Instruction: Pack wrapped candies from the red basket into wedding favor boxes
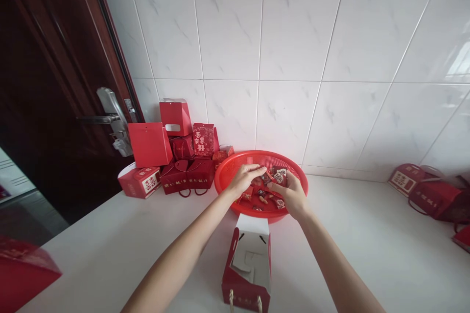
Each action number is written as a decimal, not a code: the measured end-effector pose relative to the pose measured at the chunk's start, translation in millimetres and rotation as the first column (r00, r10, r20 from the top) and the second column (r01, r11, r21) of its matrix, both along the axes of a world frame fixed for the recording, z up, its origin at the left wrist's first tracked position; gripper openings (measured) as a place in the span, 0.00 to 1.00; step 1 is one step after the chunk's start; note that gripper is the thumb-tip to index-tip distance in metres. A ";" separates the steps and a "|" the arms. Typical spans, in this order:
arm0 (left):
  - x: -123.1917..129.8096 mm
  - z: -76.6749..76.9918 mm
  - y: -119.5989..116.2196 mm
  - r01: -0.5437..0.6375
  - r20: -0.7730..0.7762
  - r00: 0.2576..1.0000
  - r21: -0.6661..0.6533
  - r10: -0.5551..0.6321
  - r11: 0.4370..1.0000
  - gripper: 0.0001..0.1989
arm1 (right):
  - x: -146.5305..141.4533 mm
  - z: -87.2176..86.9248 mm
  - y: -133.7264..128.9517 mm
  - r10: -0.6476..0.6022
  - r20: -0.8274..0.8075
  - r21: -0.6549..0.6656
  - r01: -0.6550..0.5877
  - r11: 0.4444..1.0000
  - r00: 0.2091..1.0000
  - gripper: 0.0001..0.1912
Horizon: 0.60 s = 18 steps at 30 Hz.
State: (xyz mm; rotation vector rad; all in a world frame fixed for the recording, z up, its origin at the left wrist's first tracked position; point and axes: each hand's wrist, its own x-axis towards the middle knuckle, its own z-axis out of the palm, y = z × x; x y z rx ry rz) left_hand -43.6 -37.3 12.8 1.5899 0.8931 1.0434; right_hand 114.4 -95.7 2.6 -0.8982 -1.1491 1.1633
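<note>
Over a red plastic basket (pixel 301 172) with a perforated wall, both hands are close together. My left hand (pixel 244 179) is closed, pinching a small dark red wrapped candy (pixel 265 176) by its fingertips. Opposite it, my right hand (pixel 293 196) is closed around a larger red and cream candy packet (pixel 280 176); its thumb reaches toward the left hand's candy. More small wrapped candies (pixel 263 195) lie on the basket's bottom, partly hidden by the hands. Between my forearms stands an open red gift box (pixel 246 289) with a white inside and cord handles.
Several red gift boxes (pixel 150 145) are piled against the tiled wall (pixel 235 107) at left. More red boxes (pixel 438 195) stand at the right. A red box (pixel 25 274) sits at the near left edge. A dark wooden door (pixel 55 58) with a metal handle is behind it.
</note>
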 end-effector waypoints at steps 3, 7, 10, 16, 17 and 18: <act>-2.0 -3.9 7.5 -0.045 -0.127 0.991 -0.012 0.043 0.999 0.26 | -1.0 -0.2 0.6 -0.039 0.009 -0.020 0.039 0.999 0.999 0.13; -17.8 -8.3 19.2 -0.012 -0.386 0.922 -0.032 -0.001 0.999 0.21 | -2.3 -3.5 4.7 -0.103 -0.034 -0.036 0.102 0.994 0.994 0.11; -32.2 -11.0 24.3 0.039 -0.648 0.758 -0.058 -0.067 0.998 0.15 | -3.4 -5.5 7.6 -0.133 -0.057 -0.035 0.131 0.991 0.990 0.10; -20.9 -16.1 28.2 0.129 -0.859 0.492 -0.088 -0.141 0.988 0.19 | -5.0 -4.4 7.5 -0.175 -0.056 -0.016 0.175 0.985 0.983 0.11; -14.7 -17.7 28.1 0.142 -0.864 0.483 -0.083 -0.143 0.986 0.19 | -5.3 -4.1 7.1 -0.179 -0.054 -0.013 0.178 0.984 0.982 0.12; -8.3 -19.6 27.6 0.154 -0.863 0.486 -0.069 -0.136 0.986 0.18 | -5.5 -3.9 6.7 -0.182 -0.052 -0.011 0.182 0.983 0.982 0.12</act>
